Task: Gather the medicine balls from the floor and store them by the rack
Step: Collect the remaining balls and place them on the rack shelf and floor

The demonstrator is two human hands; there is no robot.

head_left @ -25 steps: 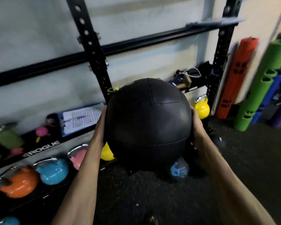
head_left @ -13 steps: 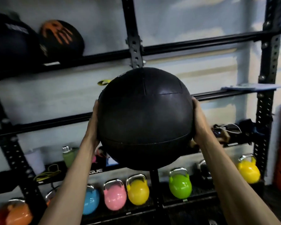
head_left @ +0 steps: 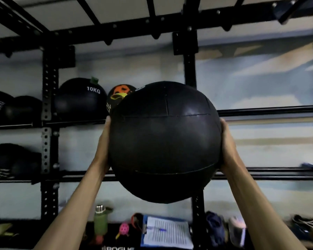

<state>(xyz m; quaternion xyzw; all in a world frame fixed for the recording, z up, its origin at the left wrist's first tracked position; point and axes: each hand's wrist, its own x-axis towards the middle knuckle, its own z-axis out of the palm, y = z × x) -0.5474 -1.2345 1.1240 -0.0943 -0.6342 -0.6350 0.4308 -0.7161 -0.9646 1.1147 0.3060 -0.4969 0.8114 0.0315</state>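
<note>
A large black medicine ball (head_left: 164,141) is held up in front of the black rack (head_left: 189,56), at the height of its upper shelf rail (head_left: 269,110). My left hand (head_left: 102,147) grips the ball's left side and my right hand (head_left: 227,145) grips its right side, most of the fingers hidden behind it. On that shelf to the left sit a black ball marked 10KG (head_left: 79,100) and a black ball with orange print (head_left: 120,94), which the held ball partly covers.
More dark balls lie at the far left on the upper shelf (head_left: 0,107) and the shelf below (head_left: 7,159). The low shelf holds a green bottle (head_left: 100,221), a clipboard with paper (head_left: 167,233) and small items. Rack crossbeams run overhead.
Both hands have raised the ball from low near the kettlebells up to the upper shelf level. The view has tilted upward, and the kettlebells and floor are out of sight.
</note>
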